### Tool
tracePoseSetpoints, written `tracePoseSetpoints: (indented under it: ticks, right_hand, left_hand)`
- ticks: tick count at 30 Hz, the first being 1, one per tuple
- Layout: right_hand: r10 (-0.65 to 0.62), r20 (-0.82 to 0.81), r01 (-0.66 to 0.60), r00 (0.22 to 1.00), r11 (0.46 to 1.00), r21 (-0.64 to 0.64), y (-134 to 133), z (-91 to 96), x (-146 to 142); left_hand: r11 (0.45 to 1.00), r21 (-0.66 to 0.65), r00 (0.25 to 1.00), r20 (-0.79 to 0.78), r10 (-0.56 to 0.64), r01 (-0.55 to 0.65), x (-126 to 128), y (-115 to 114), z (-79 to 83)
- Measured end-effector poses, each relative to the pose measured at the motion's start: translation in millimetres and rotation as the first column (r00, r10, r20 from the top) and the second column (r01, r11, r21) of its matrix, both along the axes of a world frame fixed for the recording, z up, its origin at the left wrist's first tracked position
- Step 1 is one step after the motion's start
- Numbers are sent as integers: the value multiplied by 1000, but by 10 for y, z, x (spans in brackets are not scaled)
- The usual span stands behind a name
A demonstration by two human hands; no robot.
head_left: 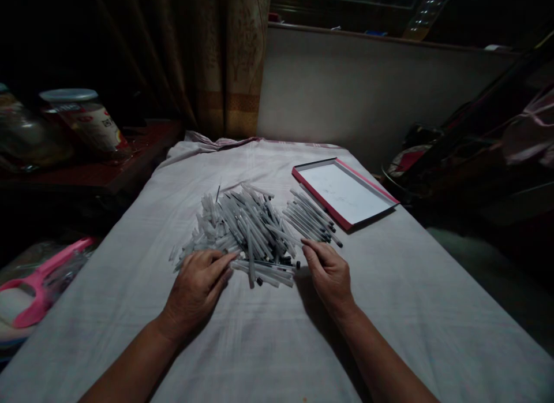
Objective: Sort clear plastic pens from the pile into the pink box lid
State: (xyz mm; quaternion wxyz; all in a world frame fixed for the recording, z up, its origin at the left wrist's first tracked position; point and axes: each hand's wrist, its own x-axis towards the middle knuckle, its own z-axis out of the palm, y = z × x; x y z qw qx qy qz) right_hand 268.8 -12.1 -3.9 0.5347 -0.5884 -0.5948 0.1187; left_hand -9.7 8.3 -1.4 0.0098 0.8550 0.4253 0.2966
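A loose heap of translucent pen parts and pens lies on the cloth in front of me. My right hand, closed in a pinch, grips one end of a pale, slim pen that reaches back over the heap. At the heap's near left edge is my left hand, its thumb and fingers pressed together; whatever is between them is too small or hidden to name. Just beyond my right hand, several pens with dark ends lie side by side in a row.
A shallow red-edged tray with a white bottom sits right of the pen row. The white cloth covers the table. Jars stand on a dark red side table at left, above pink-handled scissors. A curtain hangs behind.
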Motion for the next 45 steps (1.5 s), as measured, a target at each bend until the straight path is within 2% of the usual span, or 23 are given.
tracePoseSetpoints:
  ticks: [5, 8, 10, 13, 16, 19, 21, 25, 29, 32, 34, 37, 40, 45]
  right_hand:
    - [-8, 198, 7, 980, 1000, 5, 236, 131, -230]
    - [-7, 387, 29, 922, 998, -51, 370, 220, -419]
    - [3, 452, 34, 892, 997, -74, 416, 258, -454]
    - [-33, 431, 77, 902, 993, -86, 405, 255, -260]
    - [-164, 406, 227, 899, 967, -113, 296, 178, 136]
    - [-221, 445, 321, 868, 933, -163, 143, 60, 469]
    - [-212, 494, 341, 843, 922, -186, 65, -16, 570]
    - [-141, 544, 298, 827, 931, -211, 34, -111, 567]
    - [-153, 395, 260, 906, 937, -234, 68, -94, 550]
    - [-177, 141, 207, 974, 950, -235, 53, 7, 498]
    - [-131, -75, 110, 989, 966, -234, 11, 97, 390]
    - [36, -343, -123, 939, 964, -235, -80, 200, 134]
    - [181, -439, -314, 880, 915, -253, -158, 224, -106]
    - [190, -557, -393, 809, 879, -270, -164, 175, -251]
  left_hand:
    - [999, 41, 996, -92, 20, -16, -6, -28, -80]
    - [998, 61, 997, -82, 17, -12, -30, -46, -77]
    - [998, 68, 998, -53, 20, -17, -51, -46, -74]
    - [997, 70, 1000, -2, 31, -31, -78, -29, -78]
    - [996, 86, 999, 29, 26, -28, -82, -9, -76]
    - [995, 102, 999, 46, 5, -10, -68, 0, -56]
    - [994, 113, 998, 57, -4, -3, -58, 1, -39]
    - [991, 131, 998, 63, -3, -5, -56, -1, -21]
    - [990, 141, 998, 57, -2, -6, -62, -3, -29]
    - [989, 148, 999, 46, -20, 13, -45, -15, -24]
    - [986, 165, 999, 45, -15, 7, -17, -37, -3]
    - [973, 226, 997, 71, 30, -46, 38, -89, 48]
    - [966, 257, 998, 56, 24, -38, 73, -130, 84]
    - [977, 157, 990, -15, -144, 144, 69, -135, 72]
